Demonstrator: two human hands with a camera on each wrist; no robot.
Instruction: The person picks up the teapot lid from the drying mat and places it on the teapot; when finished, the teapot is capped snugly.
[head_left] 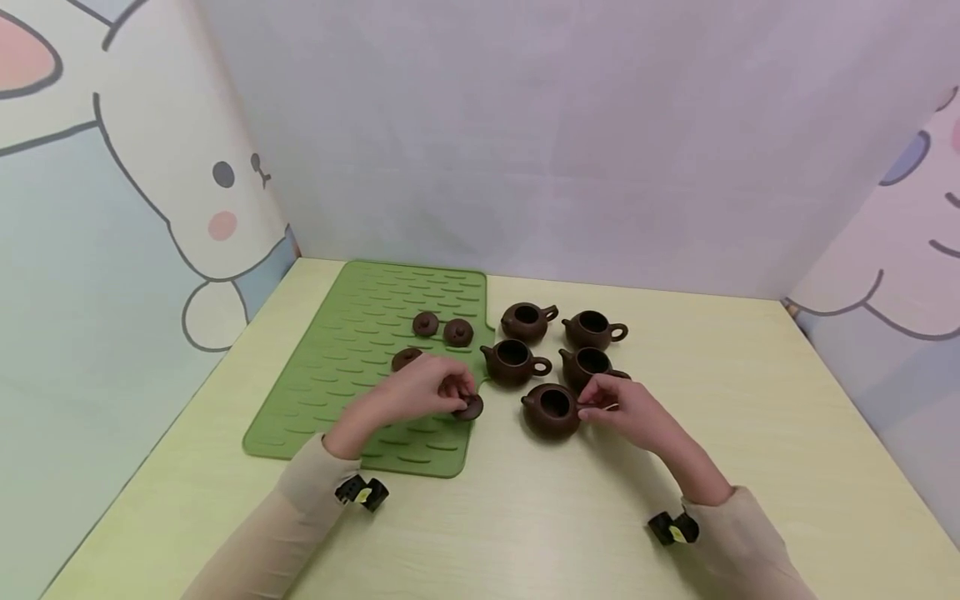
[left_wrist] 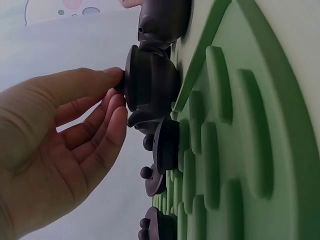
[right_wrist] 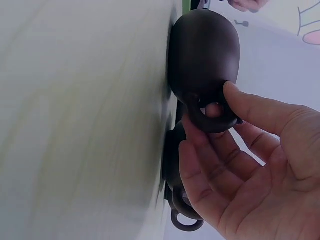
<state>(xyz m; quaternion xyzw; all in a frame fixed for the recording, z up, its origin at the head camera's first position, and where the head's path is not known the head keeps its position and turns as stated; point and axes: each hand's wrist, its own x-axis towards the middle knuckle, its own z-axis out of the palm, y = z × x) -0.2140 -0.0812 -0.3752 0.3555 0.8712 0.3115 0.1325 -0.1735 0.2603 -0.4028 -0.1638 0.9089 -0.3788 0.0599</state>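
My left hand [head_left: 431,387] pinches a dark brown teapot lid [head_left: 470,408] by its knob, above the right edge of the green mat [head_left: 360,333]. In the left wrist view the lid [left_wrist: 131,80] is held on edge to that camera, thumb and fingers at its knob. With thumb and fingers my right hand [head_left: 622,408] grips the handle [right_wrist: 212,120] of the nearest lidless teapot [head_left: 551,412], whose spout points left. That teapot stands between the two hands, its round opening facing up. More lids [head_left: 458,332] lie knob up on the mat.
Several other lidless brown teapots stand close behind the gripped one, including one [head_left: 513,362] near the mat's tab and one [head_left: 588,367] partly hidden by my right hand. The pale wooden table [head_left: 720,383] meets a light wall [head_left: 570,167] at the back.
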